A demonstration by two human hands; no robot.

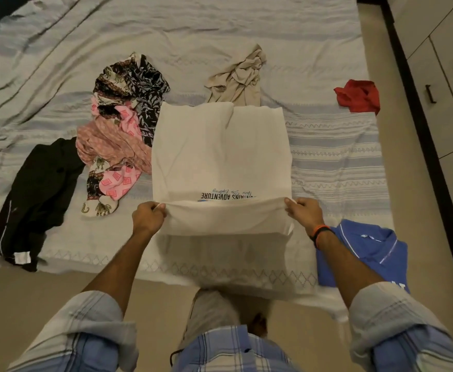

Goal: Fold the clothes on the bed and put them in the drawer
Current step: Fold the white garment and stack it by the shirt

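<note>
A white T-shirt (220,151) with dark printed lettering lies spread on the bed (166,36), its sides folded in. My left hand (148,216) pinches its near left corner and my right hand (304,213) pinches the near right corner. Both hold the near edge lifted and turned over toward the far end. A folded blue polo shirt (365,251) lies at the bed's near right corner, beside my right forearm.
A patterned pink and black heap (120,124) and a black garment (40,194) lie left of the T-shirt. A crumpled beige garment (238,76) sits behind it, a red cloth (358,96) at the right edge. Drawers with dark handles (445,76) stand along the right.
</note>
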